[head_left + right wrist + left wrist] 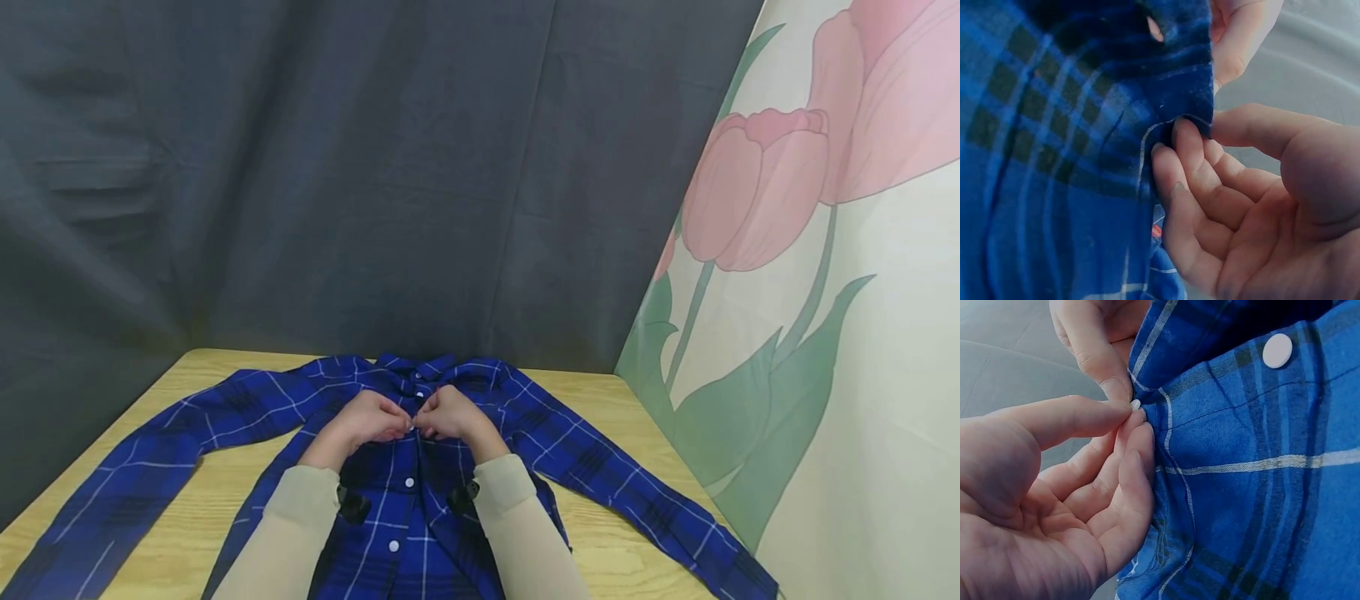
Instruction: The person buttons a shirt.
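A blue plaid long-sleeved shirt (pixel 442 533) lies front up, its collar at the far side and its sleeves spread to both sides. At the chest, my left hand (pixel 372 417) pinches a small white button (pixel 1135 404) between thumb and forefinger. Opposite it, my right hand (pixel 452 414) pinches the edge of the other front placket (pixel 1200 94) between thumb and fingers. The fingertips of both hands nearly meet at this button. Another white button (pixel 1277 350) shows on the placket nearby in the left wrist view. Whether the button is in its buttonhole is hidden by fingers and cloth.
The shirt lies on a light wooden table (pixel 232 483). A dark grey curtain (pixel 375 183) hangs behind the table's far edge. On the right stands a wall with painted pink tulips (pixel 757 187). The left sleeve (pixel 142 467) and right sleeve (pixel 622 475) reach toward the near corners.
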Tool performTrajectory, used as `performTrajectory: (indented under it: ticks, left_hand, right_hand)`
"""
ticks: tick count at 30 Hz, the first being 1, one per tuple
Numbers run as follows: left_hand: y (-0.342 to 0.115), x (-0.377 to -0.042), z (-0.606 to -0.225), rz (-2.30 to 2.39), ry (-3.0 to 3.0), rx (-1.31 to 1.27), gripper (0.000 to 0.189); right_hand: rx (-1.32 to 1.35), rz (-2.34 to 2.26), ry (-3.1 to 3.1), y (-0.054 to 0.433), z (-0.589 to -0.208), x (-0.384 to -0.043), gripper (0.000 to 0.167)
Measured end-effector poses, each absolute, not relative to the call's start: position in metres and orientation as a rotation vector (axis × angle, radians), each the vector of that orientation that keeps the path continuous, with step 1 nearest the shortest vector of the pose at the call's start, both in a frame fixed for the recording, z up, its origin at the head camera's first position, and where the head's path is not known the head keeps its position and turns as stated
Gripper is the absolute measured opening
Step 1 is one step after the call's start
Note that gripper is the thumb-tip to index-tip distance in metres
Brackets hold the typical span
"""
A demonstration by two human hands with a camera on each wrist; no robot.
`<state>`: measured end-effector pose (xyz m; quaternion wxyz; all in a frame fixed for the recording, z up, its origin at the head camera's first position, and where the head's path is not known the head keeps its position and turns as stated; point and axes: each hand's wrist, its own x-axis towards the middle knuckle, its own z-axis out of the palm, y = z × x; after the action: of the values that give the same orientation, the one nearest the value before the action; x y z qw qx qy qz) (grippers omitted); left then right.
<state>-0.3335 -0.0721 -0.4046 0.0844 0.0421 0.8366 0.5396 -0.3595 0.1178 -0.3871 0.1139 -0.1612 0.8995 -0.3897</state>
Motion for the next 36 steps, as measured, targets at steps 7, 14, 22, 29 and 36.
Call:
performTrajectory:
  ticks: [7,14,22,29,36]
  left_hand:
    - [-0.0742,-0.3362,-0.4046,1.674,2.475,0.087,0.022]
    - [-0.0729,-0.3373,-0.4047,1.806,2.422,0.028,0.024]
    - [-0.0723,-0.3374,-0.4058,1.829,2.429,0.029,0.025]
    - [-0.0706,-0.3376,-0.4058,1.832,2.419,0.02,0.023]
    - [-0.0715,-0.3374,-0.4041,1.843,2.424,0.033,0.024]
  right_hand:
    - [-0.472,-1.214,2.668,0.1161,-0.388,-0.3623,0.015]
    - [-0.495,-1.257,2.692,0.1156,-0.3877,-0.3636,0.013]
    - [-0.488,-1.273,2.675,0.1193,-0.387,-0.3631,0.015]
    - [-0.474,-1.292,2.648,0.1198,-0.3873,-0.3627,0.017]
    - [-0.455,-1.392,2.512,0.1235,-0.3829,-0.3637,0.024]
